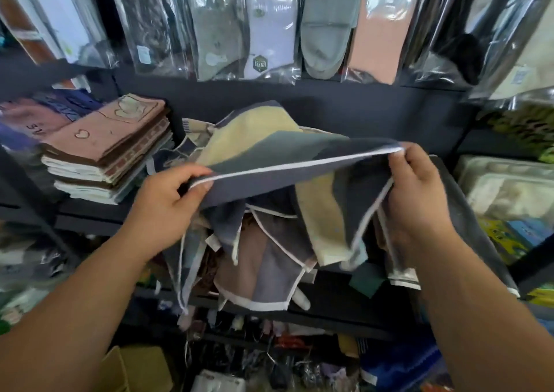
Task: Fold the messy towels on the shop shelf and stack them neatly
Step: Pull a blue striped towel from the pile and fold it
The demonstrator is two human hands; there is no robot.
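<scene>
My left hand [168, 208] pinches the white-trimmed edge of a dark grey towel [287, 158], thumb on top and fingers curled beneath. My right hand [416, 194] pinches the same edge at its far corner, between thumb and fingertips. The edge is pulled taut between my hands, so the towel's long axis runs left to right across my view, rising a little toward the right. From that edge the cloth spreads away from me toward the back of the shelf, showing blocks of grey-green and pale yellow. A second trimmed side drops down from my right hand.

The towel is held up in the air, directly above a messy pile of towels [269, 256] in brown, grey and yellow with white borders. The pile lies on the dark shelf [344, 310] and some corners hang over its front edge. To the left on the same shelf stands a folded stack [111, 152], its top towel pink with a heart outline.

Behind it all is a dark back panel [299, 101], and above hang sock packets [269, 26] in clear plastic. Wrapped goods [509, 188] sit to the right. The lower shelf [269, 361] is blurred; it seems to hold small mixed items.
</scene>
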